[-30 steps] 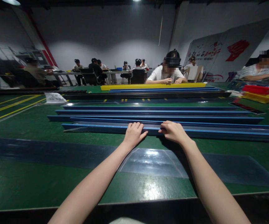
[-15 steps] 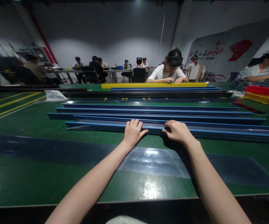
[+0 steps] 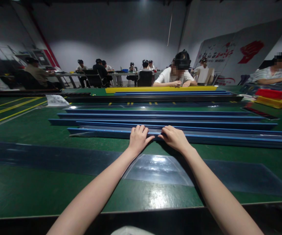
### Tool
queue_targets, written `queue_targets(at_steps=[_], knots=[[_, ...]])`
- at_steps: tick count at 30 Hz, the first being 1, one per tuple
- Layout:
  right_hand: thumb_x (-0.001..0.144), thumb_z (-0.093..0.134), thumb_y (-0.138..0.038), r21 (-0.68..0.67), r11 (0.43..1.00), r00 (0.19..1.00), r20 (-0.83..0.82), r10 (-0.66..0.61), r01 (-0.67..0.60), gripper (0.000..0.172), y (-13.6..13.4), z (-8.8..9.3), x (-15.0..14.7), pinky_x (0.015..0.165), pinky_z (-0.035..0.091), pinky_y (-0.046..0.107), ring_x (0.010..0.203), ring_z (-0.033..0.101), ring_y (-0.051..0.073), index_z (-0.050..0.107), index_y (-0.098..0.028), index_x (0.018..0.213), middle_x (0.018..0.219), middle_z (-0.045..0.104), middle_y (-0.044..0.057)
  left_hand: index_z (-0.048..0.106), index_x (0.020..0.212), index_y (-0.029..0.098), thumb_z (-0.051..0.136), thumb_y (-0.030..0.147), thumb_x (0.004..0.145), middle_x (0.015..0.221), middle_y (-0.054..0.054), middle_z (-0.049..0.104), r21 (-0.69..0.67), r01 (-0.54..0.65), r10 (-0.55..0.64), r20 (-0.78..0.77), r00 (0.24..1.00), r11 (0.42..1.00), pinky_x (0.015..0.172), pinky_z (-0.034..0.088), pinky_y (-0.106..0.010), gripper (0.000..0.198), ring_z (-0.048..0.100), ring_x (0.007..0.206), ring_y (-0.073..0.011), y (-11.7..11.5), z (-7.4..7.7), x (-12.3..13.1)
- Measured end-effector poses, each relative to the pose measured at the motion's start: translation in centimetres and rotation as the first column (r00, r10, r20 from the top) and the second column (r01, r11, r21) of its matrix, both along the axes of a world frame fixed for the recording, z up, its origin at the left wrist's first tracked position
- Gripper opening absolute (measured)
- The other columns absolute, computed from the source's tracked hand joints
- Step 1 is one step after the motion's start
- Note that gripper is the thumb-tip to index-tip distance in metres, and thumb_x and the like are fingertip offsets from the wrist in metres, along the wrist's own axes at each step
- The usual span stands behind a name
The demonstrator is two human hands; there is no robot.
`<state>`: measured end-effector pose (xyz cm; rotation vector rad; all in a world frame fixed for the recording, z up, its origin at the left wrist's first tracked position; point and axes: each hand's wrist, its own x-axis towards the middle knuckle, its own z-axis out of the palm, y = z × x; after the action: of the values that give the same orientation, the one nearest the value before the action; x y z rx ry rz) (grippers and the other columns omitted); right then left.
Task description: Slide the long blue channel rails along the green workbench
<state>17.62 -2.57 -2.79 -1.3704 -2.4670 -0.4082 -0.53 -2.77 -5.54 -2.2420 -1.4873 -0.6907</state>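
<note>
A long blue channel-shaped profile point(image 3: 229, 137) lies across the green table in front of me, its right end running out of view. My left hand point(image 3: 139, 138) grips its near wall, fingers over the rim and thumb along the front face. Close beside it, my right hand point(image 3: 175, 137) pinches the same rim, with bent fingers on top and the thumb in front. The thumbs point at each other with a small gap between them. What lies under the fingertips inside the channel is hidden.
Behind lie more blue profiles point(image 3: 101, 122), a black one point(image 3: 155, 98) and a yellow one point(image 3: 160, 89). A clear film strip point(image 3: 50, 160) covers part of the near table point(image 3: 136, 199). Red point(image 3: 273, 93) and yellow trays point(image 3: 274, 101) stand at right. A co-worker point(image 3: 175, 76) leans in opposite.
My right hand has slid left along the profile's rim, closer to my left hand. The left hand keeps its place on the profile.
</note>
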Motion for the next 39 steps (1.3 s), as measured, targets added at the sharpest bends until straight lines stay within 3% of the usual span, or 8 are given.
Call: queue_targets(at_steps=[8,18,28,39], knots=[[0.089,0.036,-0.029,-0.018,0.991,0.989,-0.065,-0.132,0.131,0.027,0.7,0.3,1.5,0.054,0.024,0.024,0.075,0.055,0.014,0.058,-0.019,0.077,0.079,0.063,0.004,0.057,0.085,0.018,0.046,0.051,0.081,0.089,-0.007,0.059,-0.021,-0.011,0.011,-0.003,1.0,1.0,0.072,0.031,-0.034,0.036,0.049,0.084,-0.022,0.1,-0.2,0.0],[0.081,0.049,-0.045,-0.029,0.999,0.997,-0.055,-0.044,0.043,0.028,0.1,0.7,1.4,0.056,0.028,0.024,0.075,0.054,0.015,0.058,-0.019,0.076,0.079,0.061,0.004,0.058,0.084,0.018,0.044,0.052,0.082,0.087,-0.006,0.061,-0.041,-0.024,0.023,-0.018,1.0,0.999,0.072,0.03,-0.035,0.037,0.05,0.084,-0.0221,0.2,-0.3,0.0],[0.077,0.057,-0.04,-0.07,0.996,0.996,-0.073,-0.058,0.053,0.021,0.7,0.6,1.6,0.054,0.026,0.024,0.073,0.053,0.014,0.057,-0.019,0.074,0.078,0.06,0.002,0.058,0.086,0.018,0.044,0.051,0.082,0.087,-0.006,0.061,-0.038,-0.021,0.021,-0.021,1.0,0.999,0.072,0.03,-0.035,0.036,0.05,0.083,-0.0219,0.2,-0.4,-0.1],[0.076,0.053,-0.041,-0.126,0.983,0.986,-0.089,-0.142,0.13,0.022,0.2,1.3,3.6,0.052,0.025,0.023,0.069,0.054,0.014,0.058,-0.02,0.069,0.075,0.063,0.002,0.053,0.097,0.018,0.046,0.04,0.085,0.095,-0.006,0.059,-0.065,0.139,-0.143,-0.057,0.988,0.988,0.076,0.032,-0.032,0.026,0.05,0.089,-0.0194,0.0,0.0,-0.1]])
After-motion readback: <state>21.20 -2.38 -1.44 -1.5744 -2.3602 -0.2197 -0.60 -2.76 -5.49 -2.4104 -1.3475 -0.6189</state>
